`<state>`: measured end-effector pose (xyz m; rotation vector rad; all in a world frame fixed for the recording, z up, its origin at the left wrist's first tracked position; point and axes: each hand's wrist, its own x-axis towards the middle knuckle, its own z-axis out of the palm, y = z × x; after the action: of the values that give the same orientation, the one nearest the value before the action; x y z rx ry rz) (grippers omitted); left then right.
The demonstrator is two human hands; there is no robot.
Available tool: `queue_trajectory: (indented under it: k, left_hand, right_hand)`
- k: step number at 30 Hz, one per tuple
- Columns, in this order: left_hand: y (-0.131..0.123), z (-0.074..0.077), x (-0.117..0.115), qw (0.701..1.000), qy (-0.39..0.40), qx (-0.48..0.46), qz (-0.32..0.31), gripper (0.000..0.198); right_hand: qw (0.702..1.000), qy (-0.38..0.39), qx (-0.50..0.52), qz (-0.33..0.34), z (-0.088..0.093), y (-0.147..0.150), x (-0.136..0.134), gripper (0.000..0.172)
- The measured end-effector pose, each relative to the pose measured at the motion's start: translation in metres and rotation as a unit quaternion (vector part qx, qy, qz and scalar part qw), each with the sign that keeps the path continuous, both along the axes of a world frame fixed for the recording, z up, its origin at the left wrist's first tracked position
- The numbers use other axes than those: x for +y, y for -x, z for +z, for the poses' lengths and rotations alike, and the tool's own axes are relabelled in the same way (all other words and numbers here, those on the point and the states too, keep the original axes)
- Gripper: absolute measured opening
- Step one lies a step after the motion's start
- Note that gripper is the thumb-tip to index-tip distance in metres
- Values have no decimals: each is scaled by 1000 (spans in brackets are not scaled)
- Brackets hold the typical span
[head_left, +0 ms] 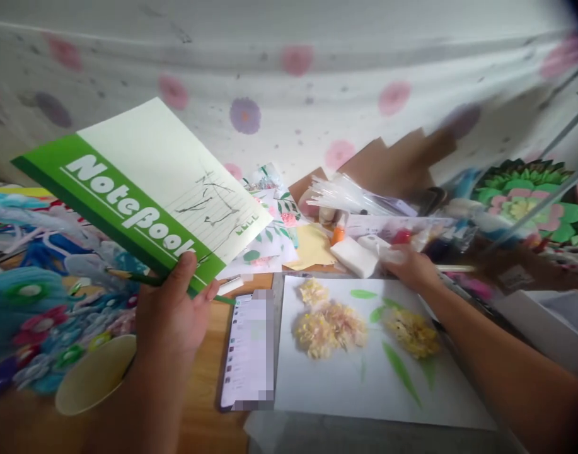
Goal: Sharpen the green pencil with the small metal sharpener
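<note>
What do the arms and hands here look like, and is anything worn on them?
The left hand and right hand are ordinary human hands, ungloved, with no cables. The forearms look bare where visible: no sleeve, watch or bracelet shows. Some fingers are hidden or blurred, so I can't rule out rings.

A craft workspace: fuzzy flowers [43, 325], a layered green-pink bloom [520, 208], blossoms [312, 333] on a white sheet [317, 394]
</note>
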<state>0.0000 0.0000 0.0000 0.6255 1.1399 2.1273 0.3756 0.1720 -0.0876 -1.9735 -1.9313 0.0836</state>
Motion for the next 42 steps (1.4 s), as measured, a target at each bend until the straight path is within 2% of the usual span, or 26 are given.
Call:
queue_trajectory:
  k: [3, 7, 10, 13, 15, 18, 22, 25, 28, 32, 35, 36, 38, 40, 42]
  left_hand:
    - [-1, -3, 5, 1000, -11, 14, -4, 37]
    - [-1, -5, 4, 1000, -1, 19, -14, 34]
    - [-1, -4, 2, 1000, 7, 16, -20, 37]
    - [-1, -4, 1, 999, 1, 19, -34, 34]
    - [-2, -6, 1, 999, -5, 22, -47, 29]
    - [-2, -9, 1, 996, -16, 36, -77, 26]
    - [-5, -11, 0, 993, -31, 56, -96, 29]
    - [-6, -10, 0, 992, -39, 64, -98, 32]
    - [-7, -11, 2, 991, -51, 70, -100, 34]
    - [-6, -14, 5, 992, -51, 74, -92, 33]
    - [-5, -14, 5, 991, -46, 82, -98, 33]
    - [-5, -14, 5, 990, -44, 88, -104, 33]
    - [-5, -15, 5, 987, -39, 104, -120, 32]
    - [-5, -17, 5, 981, -29, 129, -141, 30]
    - [-4, -22, 5, 975, -15, 159, -156, 29]
  right_hand:
    - [1000, -2, -1, 23, 2, -4, -2, 42]
    - [997, -50, 23, 55, 20, 1, -13, 32]
    - [991, -100, 67, 61, 37, 17, -31, 33]
    - [982, -108, 123, 92, 50, 42, -61, 33]
    - [971, -94, 168, 140, 55, 63, -85, 31]
    - [921, -72, 285, 256, 56, 97, -121, 24]
    - [891, -51, 292, 344, 48, 140, -150, 19]
    - [876, -20, 270, 399, 45, 166, -154, 30]
    - [868, -23, 256, 424, 45, 188, -149, 37]
    - [861, -26, 299, 410, 39, 206, -142, 33]
    - [862, -33, 339, 375, 30, 208, -137, 27]
    - [855, -32, 371, 362, 28, 206, -135, 26]
    - [812, -29, 480, 331, 27, 200, -132, 25]
    - [735, -19, 608, 299, 29, 193, -130, 27]
    - [659, -4, 694, 290, 33, 187, -130, 30]
